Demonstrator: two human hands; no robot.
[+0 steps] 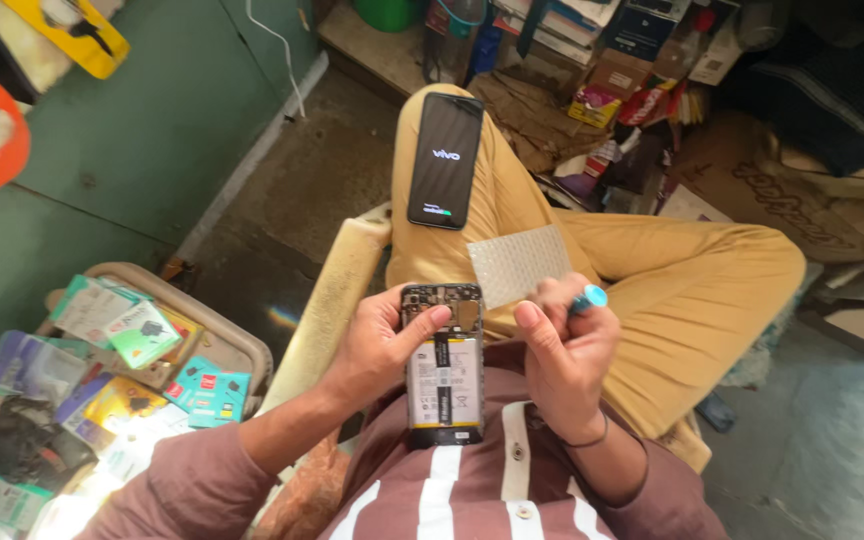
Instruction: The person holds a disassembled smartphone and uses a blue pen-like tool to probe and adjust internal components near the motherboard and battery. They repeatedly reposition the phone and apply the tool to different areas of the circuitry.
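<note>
While the left hand (384, 345) clasps an opened phone (443, 365), the right hand (558, 352) pinches a blue-capped tool (589, 298) at its two o'clock; a second phone (446, 160) lies at twelve.

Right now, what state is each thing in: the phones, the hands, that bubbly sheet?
Opened phone: back cover off, battery showing, held upright.
Second phone: screen lit, lying on the knee.
Bubble wrap piece: flat on the thigh.
Left hand: gripping the opened phone.
Right hand: thumb at the phone's top, holding a blue-handled tool.

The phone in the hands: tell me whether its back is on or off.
Off. The phone shows its bare battery and circuit board, held by the left hand; the right hand touches its top.
</note>
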